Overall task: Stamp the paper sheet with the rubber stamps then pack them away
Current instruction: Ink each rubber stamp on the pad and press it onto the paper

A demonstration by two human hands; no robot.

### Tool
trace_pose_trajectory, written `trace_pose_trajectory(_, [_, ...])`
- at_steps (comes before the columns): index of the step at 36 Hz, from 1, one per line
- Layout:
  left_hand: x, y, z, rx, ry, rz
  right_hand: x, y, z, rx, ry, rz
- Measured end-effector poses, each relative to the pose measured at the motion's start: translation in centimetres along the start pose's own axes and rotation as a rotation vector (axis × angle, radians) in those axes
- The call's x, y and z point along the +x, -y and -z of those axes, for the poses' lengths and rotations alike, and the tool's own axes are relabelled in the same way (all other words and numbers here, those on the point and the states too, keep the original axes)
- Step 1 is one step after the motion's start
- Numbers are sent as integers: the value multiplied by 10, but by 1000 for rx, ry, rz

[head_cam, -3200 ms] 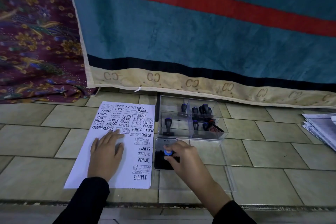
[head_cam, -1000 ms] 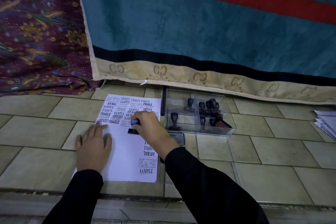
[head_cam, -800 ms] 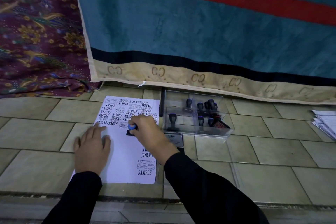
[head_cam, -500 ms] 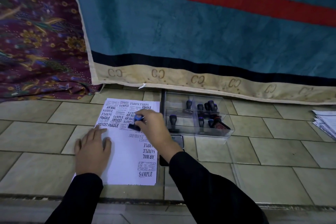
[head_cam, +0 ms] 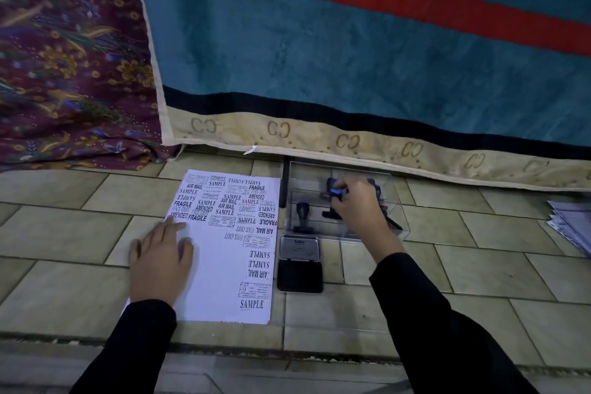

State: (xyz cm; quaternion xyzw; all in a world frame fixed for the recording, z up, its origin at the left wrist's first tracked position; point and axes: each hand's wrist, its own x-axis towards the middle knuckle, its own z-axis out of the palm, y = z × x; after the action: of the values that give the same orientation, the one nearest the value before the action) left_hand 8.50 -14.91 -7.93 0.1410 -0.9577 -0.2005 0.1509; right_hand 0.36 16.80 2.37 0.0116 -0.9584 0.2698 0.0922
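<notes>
— Your left hand lies flat and open on the sheet. Good?
— Yes. Your right hand grips the stamp over the box; set it down upright in a free slot.

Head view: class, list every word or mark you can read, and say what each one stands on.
"SAMPLE", "AIR MAIL", "FRAGILE", "AMENDED", "EXPRESS", "FAX OUT": stamped repeatedly on the paper sheet, some upside down.
Boxed stamp prints on the sheet: too small to read.
"CC": repeated along the blanket's beige border.
Brand on the ink pad lid: too blurred to read.
</notes>
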Motion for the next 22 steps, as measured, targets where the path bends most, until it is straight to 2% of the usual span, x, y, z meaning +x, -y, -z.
trace_pose_trajectory(11, [1,1,-1,8,2,1,9,-3,-19,-148,213,29])
trace_pose_trajectory(22, [0,0,1,-1,5,-2,20,6,-28,-354,335,40])
